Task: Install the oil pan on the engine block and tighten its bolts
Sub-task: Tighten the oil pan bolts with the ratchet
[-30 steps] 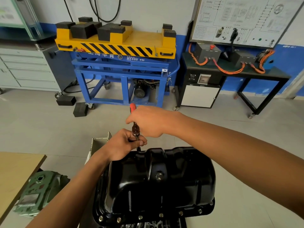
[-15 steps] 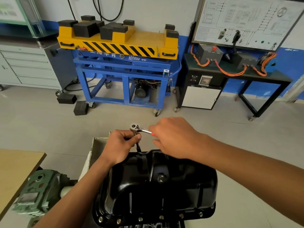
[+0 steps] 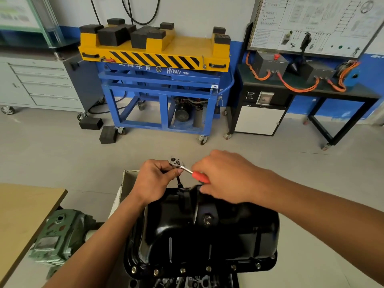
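Note:
A glossy black oil pan (image 3: 207,231) sits upside down on the engine block (image 3: 182,282), with several bolts along its near flange (image 3: 208,268). At the pan's far edge stands a ratchet wrench (image 3: 180,165) with a red handle and a black extension reaching down to the flange. My left hand (image 3: 154,180) pinches the ratchet head and the top of the extension. My right hand (image 3: 226,176) grips the red handle, which points right and toward me. The bolt under the socket is hidden behind the pan's rim.
A wooden tabletop (image 3: 22,217) lies at the left, with a green cast housing (image 3: 60,235) beside it. A white open box (image 3: 126,183) stands behind the pan. Farther off are a blue and yellow lift cart (image 3: 158,80), loose black blocks (image 3: 99,127) and a black bench (image 3: 301,94).
My right hand swung the red handle from pointing away to pointing right, then a little further toward me. My left hand stayed on the ratchet head.

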